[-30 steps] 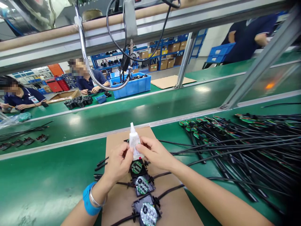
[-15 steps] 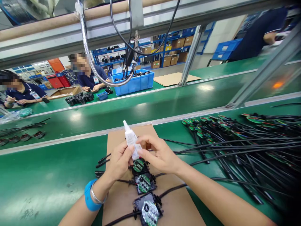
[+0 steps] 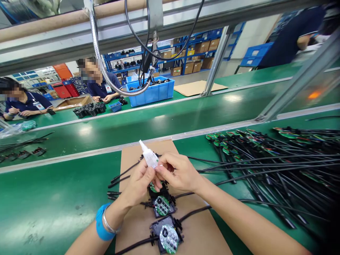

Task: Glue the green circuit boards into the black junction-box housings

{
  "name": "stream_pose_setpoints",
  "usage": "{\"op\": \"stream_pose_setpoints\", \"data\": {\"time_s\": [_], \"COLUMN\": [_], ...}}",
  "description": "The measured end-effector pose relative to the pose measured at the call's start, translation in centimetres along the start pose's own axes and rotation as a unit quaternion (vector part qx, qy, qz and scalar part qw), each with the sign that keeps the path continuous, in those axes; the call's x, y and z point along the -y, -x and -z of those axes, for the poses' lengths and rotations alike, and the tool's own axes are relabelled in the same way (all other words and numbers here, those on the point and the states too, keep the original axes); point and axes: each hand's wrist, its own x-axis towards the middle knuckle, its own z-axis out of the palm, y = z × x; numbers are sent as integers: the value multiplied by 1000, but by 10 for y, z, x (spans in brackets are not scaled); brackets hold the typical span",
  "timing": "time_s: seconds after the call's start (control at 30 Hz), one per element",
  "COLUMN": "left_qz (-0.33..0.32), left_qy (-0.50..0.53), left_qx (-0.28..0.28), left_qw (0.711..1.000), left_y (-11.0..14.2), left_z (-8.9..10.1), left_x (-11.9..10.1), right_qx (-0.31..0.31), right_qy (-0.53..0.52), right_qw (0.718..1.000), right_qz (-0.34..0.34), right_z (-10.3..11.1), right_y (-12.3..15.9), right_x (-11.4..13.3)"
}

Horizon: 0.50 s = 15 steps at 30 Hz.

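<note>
A white glue tube (image 3: pixel 150 158) with a pointed nozzle is held up between my two hands, its tip slanting up and left. My left hand (image 3: pixel 139 182) grips the tube's lower left side. The fingers of my right hand (image 3: pixel 180 171) are closed on its right side and lower end, which they partly hide. Below my hands, round green circuit boards lie on black housings with cables; the nearest circuit board (image 3: pixel 169 239) and another circuit board (image 3: pixel 162 206) show plainly, while one farther up is partly covered by my fingers. Brown cardboard (image 3: pixel 138 226) lies beneath them.
A heap of black cables (image 3: pixel 265 170) with small boards covers the right of the green bench (image 3: pixel 66 198). Beyond a metal rail runs a conveyor belt (image 3: pixel 180 111). A blue bin (image 3: pixel 151 94) stands behind it, and co-workers (image 3: pixel 105 85) sit across. A flexible metal hose (image 3: pixel 95 42) hangs overhead.
The tube has tilted further left, and my right fingers have closed in on its side and lower end. My left fingers now reach further under it, covering more of the far circuit board.
</note>
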Motion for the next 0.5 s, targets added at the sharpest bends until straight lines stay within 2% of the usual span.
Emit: {"op": "stream_pose_setpoints", "data": {"time_s": [0.1, 0.17, 0.27, 0.37, 0.5], "left_qz": [1, 2, 6, 14, 36], "left_qy": [-8, -14, -25, -36, -54], "left_qx": [-4, -21, -42, -51, -10], "left_qw": [1000, 1000, 999, 998, 998], "left_y": [0, 0, -3, -9, -13], "left_z": [-3, -4, -7, -11, -5], "left_x": [3, 6, 12, 19, 20], "right_qx": [-37, -45, -41, -74, -95], "right_qy": [-46, -93, -116, -112, -84], "right_qw": [992, 983, 982, 984, 978], "right_qz": [-112, -154, -141, -113, -165], "right_z": [-8, -13, -23, -29, -17], "right_y": [4, 7, 9, 9, 1], "right_x": [-1, -3, -6, -7, -9]}}
